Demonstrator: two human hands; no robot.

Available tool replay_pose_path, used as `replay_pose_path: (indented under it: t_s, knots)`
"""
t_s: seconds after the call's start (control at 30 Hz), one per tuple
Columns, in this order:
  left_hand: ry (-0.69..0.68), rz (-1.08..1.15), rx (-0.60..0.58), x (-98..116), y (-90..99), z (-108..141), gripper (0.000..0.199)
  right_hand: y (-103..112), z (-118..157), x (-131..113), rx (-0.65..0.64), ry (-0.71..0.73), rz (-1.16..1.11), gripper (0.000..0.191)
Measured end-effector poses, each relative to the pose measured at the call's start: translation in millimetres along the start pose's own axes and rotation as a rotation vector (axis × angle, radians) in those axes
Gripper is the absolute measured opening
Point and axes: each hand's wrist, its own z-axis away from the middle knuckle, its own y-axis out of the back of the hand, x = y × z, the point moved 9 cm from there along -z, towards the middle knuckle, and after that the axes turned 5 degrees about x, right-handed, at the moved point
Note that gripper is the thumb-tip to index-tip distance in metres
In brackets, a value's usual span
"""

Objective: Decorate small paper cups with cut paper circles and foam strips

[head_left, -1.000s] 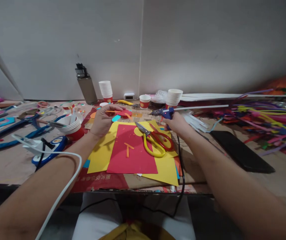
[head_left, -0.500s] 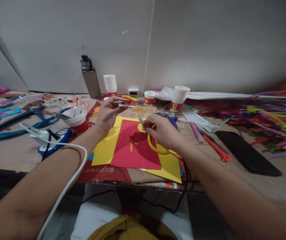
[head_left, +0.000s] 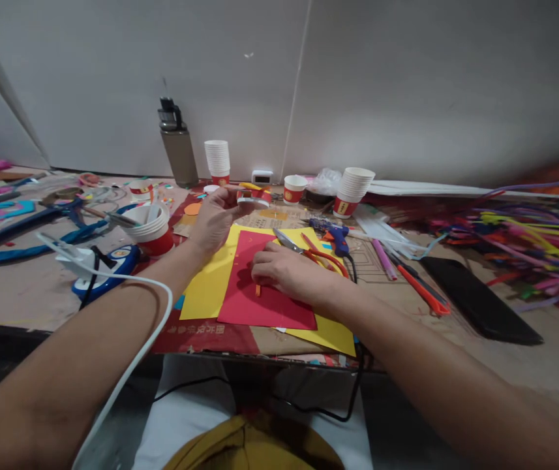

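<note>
Raised over the back of the paper, my left hand is closed on a cut piece of a red and white paper cup. My right hand is low over the red paper sheet, its fingers bent together at a small orange paper strip; the fingertips are partly hidden. Scissors with yellow-orange handles lie just behind the right hand, blades pointing away to the left. Yellow paper lies under the red sheet.
A blue glue gun, purple marker, red utility knife and black phone lie to the right. Stacked paper cups stand behind. On the left are a cup with tools and a white cable crossing my forearm.
My right hand has let go of the scissors, which now lie on the paper, and has moved left and down to the orange strips. The left hand still holds the cup piece, now turned slightly.
</note>
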Motion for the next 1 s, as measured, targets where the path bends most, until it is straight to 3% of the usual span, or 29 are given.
replay_pose_path:
  t_s: [0.2,0.53,0.83,1.0]
  knots:
    - [0.028,-0.04,0.038,-0.2,1.0,3.2,0.028,1.8,4.1,-2.8,-0.087,-0.041,0.057,0.015]
    - [0.098,-0.087,0.095,-3.7,-0.4,11.4,0.024,-7.2,5.0,-2.9,-0.075,-0.011,0.09,0.015]
    - [0.115,-0.066,0.063,-9.9,1.2,9.9,0.024,-6.9,5.7,-7.6,-0.073,-0.028,0.087,0.013]
    - [0.075,-0.047,0.066,-10.0,5.1,5.2,0.027,-6.5,5.8,4.7,-0.088,-0.191,-0.057,0.012]
